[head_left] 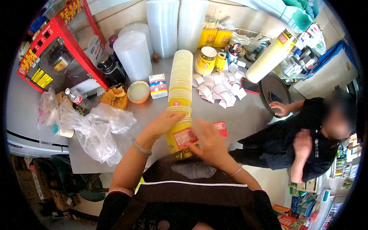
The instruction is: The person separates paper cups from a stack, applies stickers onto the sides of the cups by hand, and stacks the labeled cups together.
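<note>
Crumpled clear plastic bag (101, 140) on grey table (249, 111). Person's left hand (163, 124) grasping long stack of yellow paper cups (180, 78), stretched from table toward person's front. Red-and-white paper label (184, 137) against near cup. Right hand (212, 143) blurred, fingers spread, unclenched, beside label; contact unclear. Red paper card (221, 129) near.

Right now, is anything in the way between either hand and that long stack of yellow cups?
Nothing visible: the left hand lies across the stack of yellow cups, and the blurred right hand is at its red label, with no object between.
</note>
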Demonstrator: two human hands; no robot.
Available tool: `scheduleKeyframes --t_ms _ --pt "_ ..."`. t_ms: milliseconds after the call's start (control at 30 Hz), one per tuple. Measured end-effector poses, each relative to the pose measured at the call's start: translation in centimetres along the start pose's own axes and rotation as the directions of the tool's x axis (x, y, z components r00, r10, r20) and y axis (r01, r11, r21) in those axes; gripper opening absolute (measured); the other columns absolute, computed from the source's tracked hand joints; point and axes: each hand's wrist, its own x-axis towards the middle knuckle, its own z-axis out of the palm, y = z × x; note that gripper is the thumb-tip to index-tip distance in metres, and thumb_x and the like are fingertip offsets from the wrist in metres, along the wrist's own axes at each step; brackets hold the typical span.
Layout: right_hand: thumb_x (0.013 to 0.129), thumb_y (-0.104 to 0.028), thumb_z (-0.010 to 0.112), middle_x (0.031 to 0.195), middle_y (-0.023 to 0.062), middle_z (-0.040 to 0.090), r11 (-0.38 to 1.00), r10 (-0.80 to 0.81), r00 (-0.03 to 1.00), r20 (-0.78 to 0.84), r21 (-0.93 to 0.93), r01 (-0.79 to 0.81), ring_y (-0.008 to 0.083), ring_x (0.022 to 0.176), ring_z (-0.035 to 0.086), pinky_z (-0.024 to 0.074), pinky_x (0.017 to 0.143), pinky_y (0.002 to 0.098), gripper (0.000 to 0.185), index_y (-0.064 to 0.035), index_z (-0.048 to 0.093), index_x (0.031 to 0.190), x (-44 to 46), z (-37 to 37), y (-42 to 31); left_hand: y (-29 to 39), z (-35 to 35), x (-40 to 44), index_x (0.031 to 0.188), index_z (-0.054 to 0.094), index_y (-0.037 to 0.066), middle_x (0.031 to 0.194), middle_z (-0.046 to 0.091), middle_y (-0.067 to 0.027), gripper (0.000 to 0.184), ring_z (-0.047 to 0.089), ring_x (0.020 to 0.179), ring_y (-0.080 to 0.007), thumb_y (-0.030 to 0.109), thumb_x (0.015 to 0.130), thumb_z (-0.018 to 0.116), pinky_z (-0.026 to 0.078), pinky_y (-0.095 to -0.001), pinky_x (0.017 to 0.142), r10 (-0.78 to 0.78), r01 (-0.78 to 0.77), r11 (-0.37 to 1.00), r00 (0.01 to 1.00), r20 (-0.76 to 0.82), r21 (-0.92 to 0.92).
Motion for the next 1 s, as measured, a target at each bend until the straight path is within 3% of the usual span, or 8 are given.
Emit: scheduleKeyframes --t_ms 100,167,267,333,400,500,767,1000 --pt "0.08 -0.03 0.061 0.125 0.0165 0.045 0.862 -0.487 0.873 0.02 -0.153 0.484 0.0297 0.126 0.032 0.0236 0.105 0.0448 0.046 -0.0035 0.051 0.116 3.3 2.5 0.2 2.0 -1.4 1.7 0.099 0.062 -0.002 0.084 0.064 -0.0056 0.04 0.059 0.069 -0.0116 0.035 0.09 0.05 0.048 -0.0252 0.064 -0.022 0.022 1.0 0.994 -0.109 0.005" --pt "0.08 -0.032 0.061 0.121 0.0145 0.049 0.788 -0.568 0.806 0.167 -0.17 0.591 0.0319 0.124 0.034 0.0276 0.103 0.0465 0.05 -0.004 0.049 0.119 3.3 3.7 0.4 1.0 -1.0 2.1 0.096 0.063 -0.002 0.082 0.064 -0.005 0.039 0.058 0.067 -0.0115 0.035 0.091 0.049 0.048 -0.0254 0.061 -0.15 0.154 0.988 0.98 -0.127 0.022" --pt "0.084 -0.025 0.058 0.127 0.0167 0.045 0.828 -0.536 0.842 0.063 -0.157 0.538 0.0268 0.123 0.037 0.0311 0.101 0.0431 0.051 0.0004 0.042 0.125 2.7 3.8 1.0 -2.0 -1.5 2.0 0.093 0.064 -0.001 0.082 0.064 -0.005 0.039 0.058 0.065 -0.0114 0.034 0.091 0.049 0.048 -0.0256 0.059 -0.108 0.106 0.994 0.99 -0.092 -0.028" --pt "0.085 -0.023 0.057 0.128 0.016 0.044 0.875 -0.026 0.999 0.023 0.485 0.012 0.0235 0.119 0.041 0.0353 0.098 0.0384 0.055 -0.0001 0.037 0.13 2.0 3.7 2.5 -2.8 -1.5 2.1 0.096 0.063 0.0 0.082 0.063 -0.0039 0.036 0.058 0.065 -0.0107 0.032 0.091 0.049 0.047 -0.0243 0.057 -0.082 0.045 0.981 0.977 -0.198 -0.187" --pt "0.085 -0.023 0.059 0.126 0.0141 0.044 0.502 0.264 0.93 0.254 0.788 -0.358 0.0192 0.112 0.045 0.0407 0.091 0.0306 0.062 -0.0015 0.029 0.135 1.0 4.7 5.9 -2.7 -1.1 2.0 0.097 0.063 0.0 0.083 0.063 -0.0033 0.034 0.057 0.067 -0.0099 0.031 0.091 0.05 0.046 -0.0233 0.058 -0.047 -0.025 0.962 0.966 -0.255 -0.27" --pt "0.081 -0.021 0.063 0.125 0.013 0.044 0.6 0.325 0.94 0.104 0.746 -0.29 0.0208 0.113 0.045 0.0385 0.094 0.0314 0.07 -0.0033 0.025 0.137 -0.7 4.5 5.2 -0.9 -0.3 0.6 0.098 0.063 0.0 0.086 0.062 -0.0032 0.033 0.057 0.073 -0.0087 0.03 0.09 0.051 0.046 -0.0226 0.064 0.045 -0.098 0.967 0.974 -0.221 -0.236" --pt "0.074 -0.016 0.067 0.124 0.0119 0.044 0.349 0.375 0.927 -0.008 0.928 -0.133 0.021 0.112 0.046 0.0366 0.095 0.0322 0.077 -0.0055 0.024 0.138 -0.3 2.7 7.9 2.2 0.2 -1.7 0.117 0.051 -0.001 0.098 0.061 -0.0062 0.04 0.057 0.082 -0.0101 0.003 0.078 0.055 0.045 -0.0226 0.07 0.141 -0.096 0.956 0.979 0.148 -0.276" --pt "0.072 -0.019 0.071 0.121 0.0153 0.045 0.441 0.354 0.93 -0.095 0.894 -0.076 0.023 0.106 0.05 0.045 0.086 0.0345 0.082 -0.0069 0.024 0.138 2.1 2.9 10.9 1.0 0.5 0.8 0.112 0.052 0.0 0.093 0.062 -0.0061 0.035 0.058 0.081 -0.0112 0.006 0.079 0.057 0.046 -0.0229 0.072 0.149 -0.16 0.985 0.977 -0.151 -0.062"
